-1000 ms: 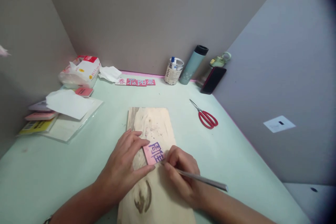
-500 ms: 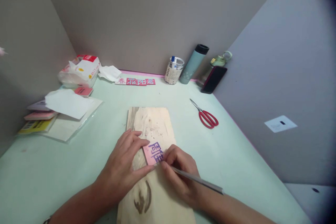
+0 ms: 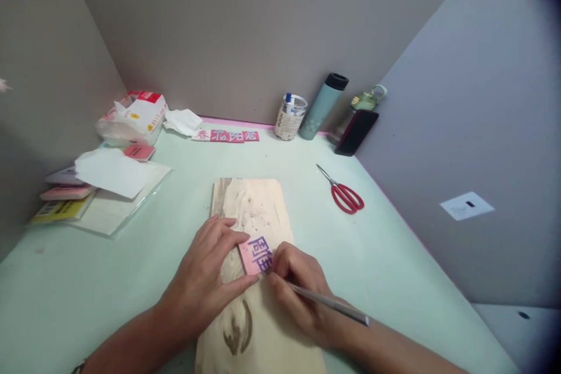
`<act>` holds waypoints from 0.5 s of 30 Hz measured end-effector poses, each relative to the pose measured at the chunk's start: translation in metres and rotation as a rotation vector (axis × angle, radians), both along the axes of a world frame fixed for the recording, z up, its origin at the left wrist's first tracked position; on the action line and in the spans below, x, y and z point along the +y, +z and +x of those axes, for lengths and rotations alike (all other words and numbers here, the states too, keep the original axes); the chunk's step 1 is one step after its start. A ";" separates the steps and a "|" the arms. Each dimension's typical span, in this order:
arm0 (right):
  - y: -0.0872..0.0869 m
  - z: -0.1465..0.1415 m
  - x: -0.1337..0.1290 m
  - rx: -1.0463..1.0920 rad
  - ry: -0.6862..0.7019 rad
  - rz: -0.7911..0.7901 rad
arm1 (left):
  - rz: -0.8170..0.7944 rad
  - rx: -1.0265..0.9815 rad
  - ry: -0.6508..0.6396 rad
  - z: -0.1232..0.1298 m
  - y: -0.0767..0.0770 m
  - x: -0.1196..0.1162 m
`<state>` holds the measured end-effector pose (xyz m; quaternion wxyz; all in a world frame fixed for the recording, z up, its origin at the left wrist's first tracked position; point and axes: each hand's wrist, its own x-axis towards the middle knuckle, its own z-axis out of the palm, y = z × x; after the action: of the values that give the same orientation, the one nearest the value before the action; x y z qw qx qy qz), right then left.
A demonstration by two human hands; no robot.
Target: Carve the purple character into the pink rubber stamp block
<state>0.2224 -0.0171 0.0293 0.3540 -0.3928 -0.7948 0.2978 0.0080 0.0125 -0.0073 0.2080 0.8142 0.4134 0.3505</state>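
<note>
A small pink block point(image 3: 250, 258), marked with purple characters, lies tilted on a wooden board point(image 3: 267, 204). My left hand point(image 3: 213, 266) grips it from the left, forefinger at its top corner and thumb along its lower edge. My right hand point(image 3: 300, 289) closes round a slim silver craft knife point(image 3: 335, 304) like a pen. The knife's handle slants down to the right. Its tip is at the block's lower right corner, mostly hidden by my fingers, which also cover part of the last character. Small crumbs are scattered on the board above the block.
Red-handled scissors point(image 3: 346, 197) lie right of the board. At the back are character tiles point(image 3: 234, 136), a jar with pens point(image 3: 288, 123), a blue bottle point(image 3: 322, 108) and a leaning phone point(image 3: 357, 132). A tissue pack point(image 3: 135, 118) and stacked papers point(image 3: 114, 172) sit left.
The knife's handle end has shifted slightly left and down, with a small motion of my right hand. My left hand and the pink block stay in place.
</note>
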 end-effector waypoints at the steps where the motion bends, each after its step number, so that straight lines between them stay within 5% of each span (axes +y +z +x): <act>1: 0.001 0.000 0.000 0.010 0.010 0.002 | -0.002 0.001 0.000 0.000 0.000 0.000; 9: -0.013 -0.003 -0.004 0.251 -0.194 -0.137 | -0.013 -0.021 -0.008 -0.001 -0.002 -0.001; 15: -0.019 -0.002 -0.003 0.317 -0.228 -0.089 | -0.020 -0.031 -0.025 -0.003 -0.003 0.000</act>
<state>0.2207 -0.0202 0.0103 0.4882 -0.4438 -0.6657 0.3488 0.0049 0.0122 -0.0104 0.2266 0.8117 0.4035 0.3562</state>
